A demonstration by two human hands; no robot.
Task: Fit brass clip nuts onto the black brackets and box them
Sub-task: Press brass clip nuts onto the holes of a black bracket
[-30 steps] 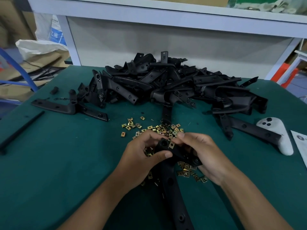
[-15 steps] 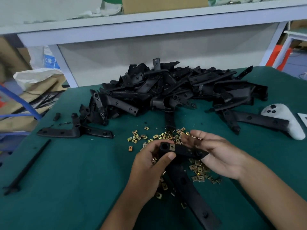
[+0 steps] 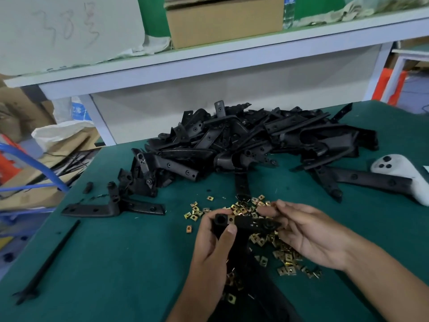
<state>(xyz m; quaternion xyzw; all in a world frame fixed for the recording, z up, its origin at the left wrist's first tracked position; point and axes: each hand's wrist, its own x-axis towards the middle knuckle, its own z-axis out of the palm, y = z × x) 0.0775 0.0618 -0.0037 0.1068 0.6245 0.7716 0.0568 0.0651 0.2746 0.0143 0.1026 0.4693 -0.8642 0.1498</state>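
Observation:
My left hand (image 3: 212, 245) grips the upper end of a black bracket (image 3: 249, 224) over the green table; a brass clip nut (image 3: 231, 220) sits on that end beside my thumb. The bracket's long arm runs down toward me between my forearms. My right hand (image 3: 308, 231) lies palm up at the bracket's right end, fingers relaxed and touching it. Loose brass clip nuts (image 3: 287, 256) are scattered on the table under and around both hands. A big heap of black brackets (image 3: 243, 140) fills the back of the table.
A lone bracket (image 3: 111, 209) and a thin black rod (image 3: 48, 263) lie at the left. A white controller (image 3: 404, 175) rests at the right edge. A cardboard box (image 3: 222, 19) stands on the shelf above. Bags and cartons crowd the floor left of the table (image 3: 116, 263).
The view has tilted up, showing the shelf and box. My right hand let go of the bracket end and opened palm up. My left hand keeps its grip.

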